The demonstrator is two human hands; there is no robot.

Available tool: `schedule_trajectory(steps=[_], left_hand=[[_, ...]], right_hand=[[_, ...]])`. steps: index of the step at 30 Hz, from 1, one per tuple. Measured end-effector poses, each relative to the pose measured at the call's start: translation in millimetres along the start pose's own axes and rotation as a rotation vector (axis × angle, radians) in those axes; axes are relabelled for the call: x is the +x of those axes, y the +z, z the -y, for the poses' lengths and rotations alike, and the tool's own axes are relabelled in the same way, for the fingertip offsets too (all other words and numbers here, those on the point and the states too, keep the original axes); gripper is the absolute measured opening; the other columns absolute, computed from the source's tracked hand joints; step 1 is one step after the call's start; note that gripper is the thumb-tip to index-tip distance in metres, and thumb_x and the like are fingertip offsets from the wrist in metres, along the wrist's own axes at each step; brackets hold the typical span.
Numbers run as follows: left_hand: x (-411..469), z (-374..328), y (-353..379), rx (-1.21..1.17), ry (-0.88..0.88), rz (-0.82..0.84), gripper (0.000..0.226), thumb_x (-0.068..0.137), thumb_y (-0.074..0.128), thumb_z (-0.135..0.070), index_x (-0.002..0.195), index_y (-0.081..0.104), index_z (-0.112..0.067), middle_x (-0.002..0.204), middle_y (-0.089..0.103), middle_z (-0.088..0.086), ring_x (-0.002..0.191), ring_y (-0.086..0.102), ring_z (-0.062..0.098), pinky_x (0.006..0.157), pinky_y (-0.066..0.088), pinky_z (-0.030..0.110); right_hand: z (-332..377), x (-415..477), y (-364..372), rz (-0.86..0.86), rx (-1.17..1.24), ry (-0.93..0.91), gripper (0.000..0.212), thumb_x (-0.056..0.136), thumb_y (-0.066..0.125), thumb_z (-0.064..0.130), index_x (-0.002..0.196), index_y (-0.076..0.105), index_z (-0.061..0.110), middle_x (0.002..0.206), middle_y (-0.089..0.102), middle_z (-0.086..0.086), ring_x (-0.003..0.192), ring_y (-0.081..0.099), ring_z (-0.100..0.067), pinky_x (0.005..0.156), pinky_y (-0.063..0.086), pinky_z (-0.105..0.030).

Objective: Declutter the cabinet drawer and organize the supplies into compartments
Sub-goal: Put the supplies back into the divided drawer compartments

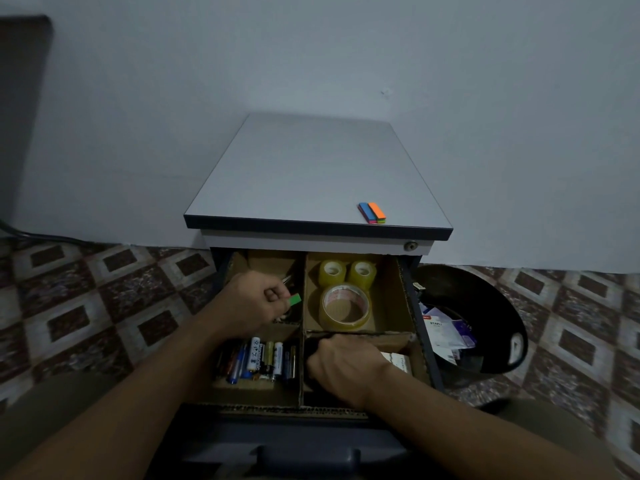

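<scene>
Drawer (414,292), cardboard-divided: left hand (254,301) is pinching a green tab (295,299) over the far-left compartment (266,263), seemingly filing it there; right hand (343,368) is curling its fingers (314,366) inside the near-right compartment (403,342), any contents hidden.

Cardboard dividers (303,299) matt; tape rolls (345,308) glossy.

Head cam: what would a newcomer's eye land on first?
The open drawer, split by cardboard into four compartments: three tape rolls far right, batteries near left. The left hand pinches a green tab over the far-left one; the right hand reaches into the near-right. Bright sticky flags lie on the cabinet top.
</scene>
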State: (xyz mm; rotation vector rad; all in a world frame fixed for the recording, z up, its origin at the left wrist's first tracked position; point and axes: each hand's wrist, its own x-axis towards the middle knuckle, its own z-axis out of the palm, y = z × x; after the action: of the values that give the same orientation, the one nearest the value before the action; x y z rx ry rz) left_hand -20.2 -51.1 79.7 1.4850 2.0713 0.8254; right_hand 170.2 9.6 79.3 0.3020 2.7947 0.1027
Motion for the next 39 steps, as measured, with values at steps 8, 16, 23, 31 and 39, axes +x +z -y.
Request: schedule_trajectory(steps=[8,16,23,31,39], left_hand=[[2,2,0,-0.012,0.019,-0.010,0.006,0.091,0.069,-0.022,0.085,0.070,-0.024,0.076,0.068,-0.004,0.068,0.064,0.008,0.061,0.056,0.021],[1,1,-1,-0.001,0.020,-0.016,0.006,0.092,0.068,-0.021,0.086,0.070,-0.023,0.078,0.068,-0.003,0.072,0.065,0.013,0.063,0.057,0.023],[0,1,0,-0.014,0.011,-0.029,0.005,0.091,0.069,-0.021,0.086,0.070,-0.023,0.078,0.068,-0.002,0.073,0.066,0.015,0.065,0.059,0.027],[-1,-2,1,-0.015,0.005,-0.032,0.006,0.090,0.070,-0.021,0.085,0.071,-0.022,0.078,0.069,-0.002,0.073,0.066,0.013,0.065,0.058,0.025],[-2,-9,2,-0.019,0.021,0.015,0.004,0.091,0.070,-0.020,0.088,0.071,-0.021,0.080,0.068,-0.004,0.065,0.061,-0.002,0.058,0.051,0.014]], right_hand=[[-21,-10,9,-0.017,0.541,0.064,0.017,0.094,0.059,0.020,0.106,0.070,0.023,0.105,0.070,0.003,0.091,0.065,-0.012,0.081,0.057,-0.034],[-15,-10,-4,0.264,0.481,0.068,0.027,0.089,0.049,0.014,0.106,0.070,0.015,0.101,0.071,-0.003,0.091,0.065,-0.020,0.084,0.057,-0.039],[-12,-15,-7,0.275,0.488,0.103,0.023,0.091,0.052,0.008,0.109,0.065,0.005,0.107,0.067,-0.012,0.096,0.062,-0.025,0.078,0.052,-0.033],[-8,-21,-11,0.242,0.472,0.096,0.026,0.095,0.049,0.009,0.118,0.059,0.003,0.122,0.060,-0.018,0.110,0.057,-0.030,0.080,0.042,-0.031],[-17,-23,-2,0.068,0.636,0.090,0.032,0.091,0.050,0.011,0.117,0.065,0.022,0.109,0.069,0.000,0.098,0.064,-0.012,0.084,0.055,-0.031]])
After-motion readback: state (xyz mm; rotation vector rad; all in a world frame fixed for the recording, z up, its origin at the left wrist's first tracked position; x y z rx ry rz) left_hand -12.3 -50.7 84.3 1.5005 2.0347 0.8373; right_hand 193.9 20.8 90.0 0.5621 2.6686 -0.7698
